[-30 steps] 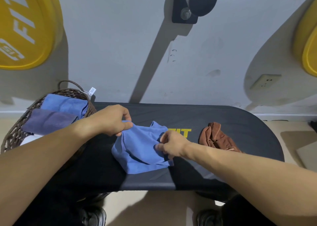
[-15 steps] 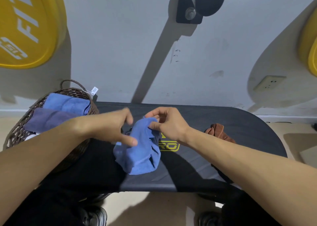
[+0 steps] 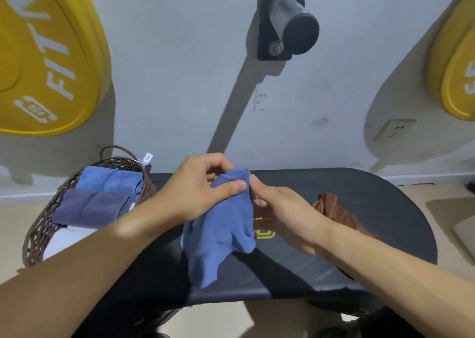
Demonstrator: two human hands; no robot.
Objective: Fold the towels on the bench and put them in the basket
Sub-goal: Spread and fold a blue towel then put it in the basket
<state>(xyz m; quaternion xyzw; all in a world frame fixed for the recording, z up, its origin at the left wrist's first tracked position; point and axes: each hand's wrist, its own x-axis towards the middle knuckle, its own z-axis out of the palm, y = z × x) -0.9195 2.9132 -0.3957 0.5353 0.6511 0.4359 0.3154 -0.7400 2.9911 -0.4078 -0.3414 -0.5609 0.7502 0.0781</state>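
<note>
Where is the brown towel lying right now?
In the head view the brown towel lies crumpled on the black bench, towards its right end, just beyond the right hand.

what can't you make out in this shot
- Head view: yellow logo on the bench, mostly hidden by the blue towel and right hand.
- Brown towel: near part behind the right forearm.
- Basket: contents under its towels, covered.
- Tag: print too small.

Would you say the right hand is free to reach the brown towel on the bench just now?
Probably not yet: the right hand is busy with the blue towel. Otherwise the brown towel lies uncovered just beside that wrist.
</note>
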